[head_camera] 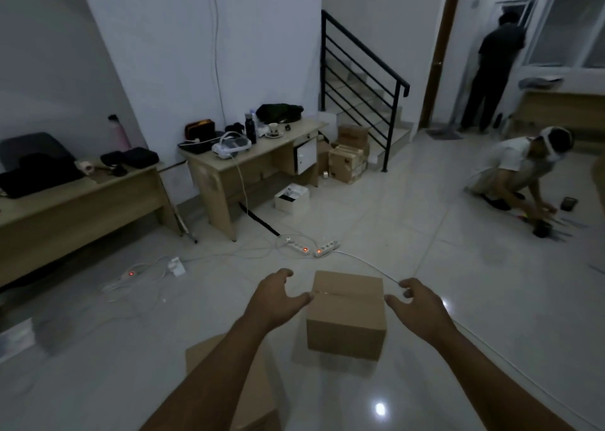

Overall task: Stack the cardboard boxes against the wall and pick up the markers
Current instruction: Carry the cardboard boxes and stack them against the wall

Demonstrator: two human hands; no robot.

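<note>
Two hands flank one closed cardboard box (346, 316) standing on the glossy tiled floor (458, 348). My left hand (278, 294) hovers at the box's upper left edge, fingers spread and relaxed, the nearest fingertip touching or almost touching the top corner; I cannot tell which. My right hand (414, 301) sits just beside the upper right edge, fingers loosely splayed and apart from the cardboard. Neither hand holds anything.

A second cardboard box (258, 378) lies near my left forearm, partly hidden by it. A white cable (366, 262) runs along the floor just behind the first box toward two power strips (314, 248).

Handling, as judged: the box looks stiff-walled and probably light, with a taped top seam. The panels may bow under a hard squeeze, so flat palms on the two opposite side faces, low enough to support the base, seem the soundest hold. The markers I cannot identify from here.
</note>
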